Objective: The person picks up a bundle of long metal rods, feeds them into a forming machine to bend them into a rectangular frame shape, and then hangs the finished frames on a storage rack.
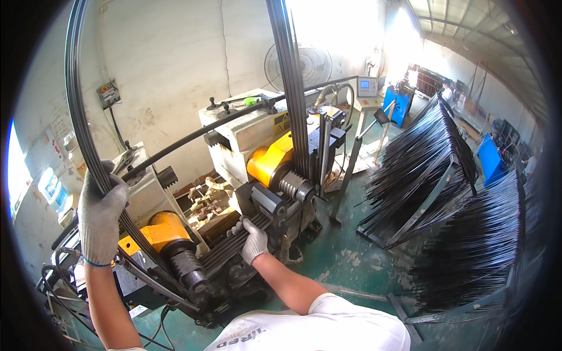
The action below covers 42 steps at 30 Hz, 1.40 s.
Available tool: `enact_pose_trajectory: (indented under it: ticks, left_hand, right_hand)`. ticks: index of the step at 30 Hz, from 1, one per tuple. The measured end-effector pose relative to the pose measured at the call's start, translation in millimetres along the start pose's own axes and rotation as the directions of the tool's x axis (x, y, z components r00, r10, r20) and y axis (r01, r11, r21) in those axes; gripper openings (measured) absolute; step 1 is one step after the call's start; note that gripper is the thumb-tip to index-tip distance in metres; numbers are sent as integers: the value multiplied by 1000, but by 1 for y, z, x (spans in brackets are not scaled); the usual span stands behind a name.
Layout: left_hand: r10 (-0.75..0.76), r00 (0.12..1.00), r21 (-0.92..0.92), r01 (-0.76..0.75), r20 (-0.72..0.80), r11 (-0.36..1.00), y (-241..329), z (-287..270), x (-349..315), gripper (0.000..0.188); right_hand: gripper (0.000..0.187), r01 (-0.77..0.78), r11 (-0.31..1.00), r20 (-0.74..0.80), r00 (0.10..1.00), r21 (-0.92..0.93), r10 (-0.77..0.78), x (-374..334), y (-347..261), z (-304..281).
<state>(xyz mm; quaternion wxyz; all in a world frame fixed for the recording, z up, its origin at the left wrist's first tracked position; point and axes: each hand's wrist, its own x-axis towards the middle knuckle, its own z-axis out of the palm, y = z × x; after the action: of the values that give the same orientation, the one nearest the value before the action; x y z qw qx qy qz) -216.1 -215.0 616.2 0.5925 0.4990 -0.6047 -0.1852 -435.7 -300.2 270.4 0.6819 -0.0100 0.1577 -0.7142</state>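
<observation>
"Nearest my camera, what's held?"

"The gloved left hand (pixel 104 213) is closed round one upright end of a bent bundle of dark rods (pixel 75 76), probably steadying it. I see the gloved right hand (pixel 255 241) wrapped round its low middle, likely supporting it."

"Beyond?"

"Ribbed rollers (pixel 294 186) sit by the bends, seemingly as guides; farther right, an angled metal stand (pixel 426 202) keeps loose rods (pixel 401 169) gathered."

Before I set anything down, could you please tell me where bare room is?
Bare green floor shows between the yellow-and-white machine and the stacks of black rods. The machine is crowded: the left hand and right hand grip bundled rods there, with loose pieces lying behind.
</observation>
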Motion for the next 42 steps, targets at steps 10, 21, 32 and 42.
enact_pose_trajectory:
  ticks: [10,21,32,42]
  left_hand:
    - [18,1000,52,-18,-2,998,0,-3,1,33]
    - [27,999,11,-27,36,1000,-9,-6,5,36]
    - [1,998,115,-8,64,993,4,-6,4,37]
    - [-33,999,-125,35,18,992,15,-35,15,30]
  right_hand:
    - [15,-19,1000,12,1000,-2,19,0,0,1]
    - [15,-16,1000,-2,1000,-2,16,-2,0,2]
    - [16,-21,1000,-13,1000,-7,21,4,0,-4]
    - [16,-43,999,-26,999,-23,43,8,8,-18]
